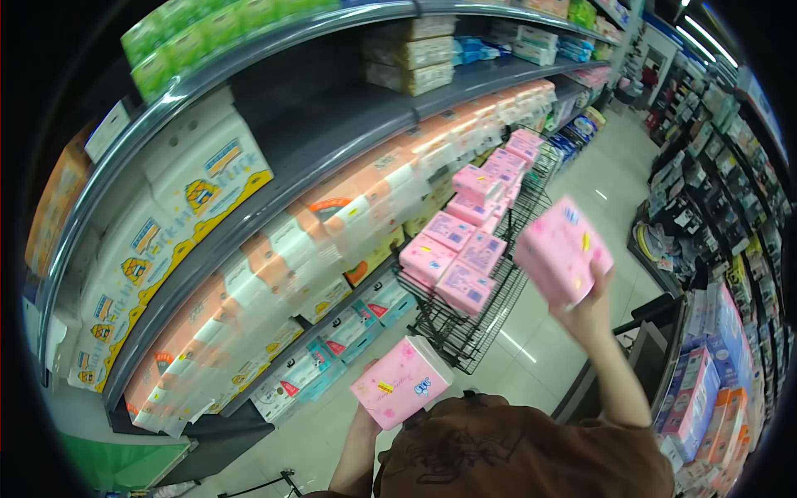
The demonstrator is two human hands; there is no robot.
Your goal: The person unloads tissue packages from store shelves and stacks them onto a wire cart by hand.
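Observation:
My left hand (pixel 364 417) is closed on a pink tissue pack (pixel 402 383), low in front of my body; the pack hides most of its fingers. On the right, my right hand (pixel 588 309) grips a second pink tissue pack (pixel 561 249) from below, raised beside a black wire rack (pixel 506 286). That pack looks slightly blurred. Several more pink tissue packs (pixel 448 241) lie stacked in the rack. Both held packs are apart from the stack.
Along the left runs a long shelf with orange-and-white tissue bundles (pixel 282 241) and large white-and-yellow packs (pixel 203 187). Boxed goods (pixel 697 398) stand at the lower right. Beyond the rack, a tiled aisle floor (pixel 610 178) stretches past a dark display (pixel 706 183).

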